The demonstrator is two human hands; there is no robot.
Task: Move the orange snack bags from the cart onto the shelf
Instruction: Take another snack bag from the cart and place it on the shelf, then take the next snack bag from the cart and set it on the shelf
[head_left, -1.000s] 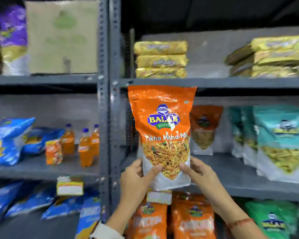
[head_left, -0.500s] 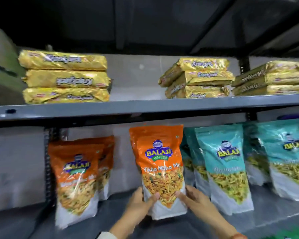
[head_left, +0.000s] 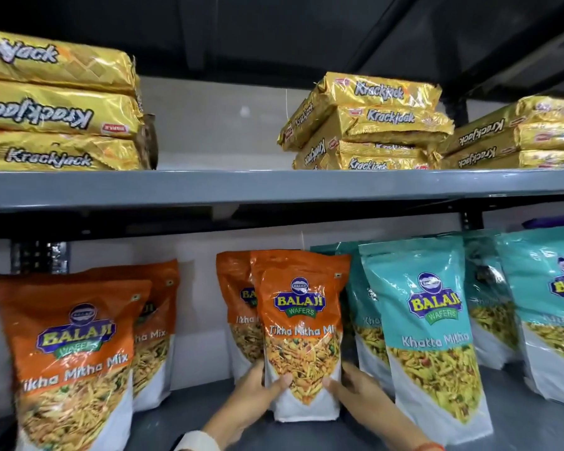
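Note:
An orange snack bag [head_left: 302, 323] stands upright on the grey shelf [head_left: 209, 405], its base on the shelf floor. My left hand [head_left: 258, 390] grips its lower left edge and my right hand [head_left: 355, 388] grips its lower right edge. Another orange bag [head_left: 236, 294] stands right behind it. Two more orange bags stand at the left, one [head_left: 69, 359] in front and one [head_left: 158, 323] behind. The cart is out of view.
Teal snack bags [head_left: 433, 346] stand in rows touching the held bag's right side. A gap lies between the two orange groups. The upper shelf board [head_left: 274, 185] carries stacks of gold biscuit packs [head_left: 368, 122] close overhead.
The view has closed in on the shelf. Both hands have carried the orange bag from in front of the rack into the shelf and stood it before another orange bag.

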